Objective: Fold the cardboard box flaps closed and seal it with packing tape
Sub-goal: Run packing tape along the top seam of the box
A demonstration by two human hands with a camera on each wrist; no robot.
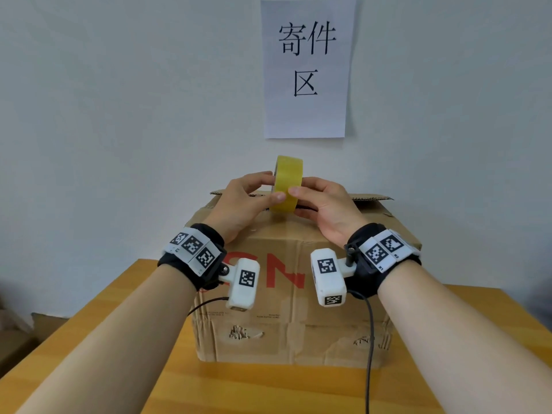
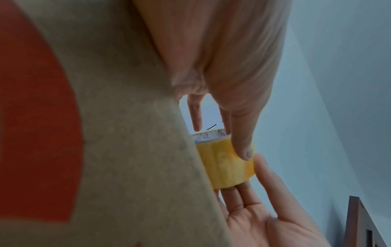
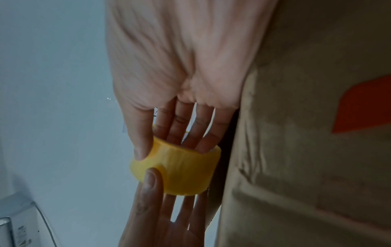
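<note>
pinching the tape roll (image 1: 287, 183) upright, left hand (image 1: 243, 201) and right hand (image 1: 324, 206) hover above the box (image 1: 294, 306), seemingly clear of its edge.

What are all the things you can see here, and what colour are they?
tape roll: one, yellow, held upright above the box top
cardboard box: one, brown with red letters, on the table
table: one, light wood, under the box
paper sign: one, white with black characters, on the wall
wrist cameras: two, white, strapped on black bands
left hand: one, grips the roll
right hand: one, grips the roll
</note>
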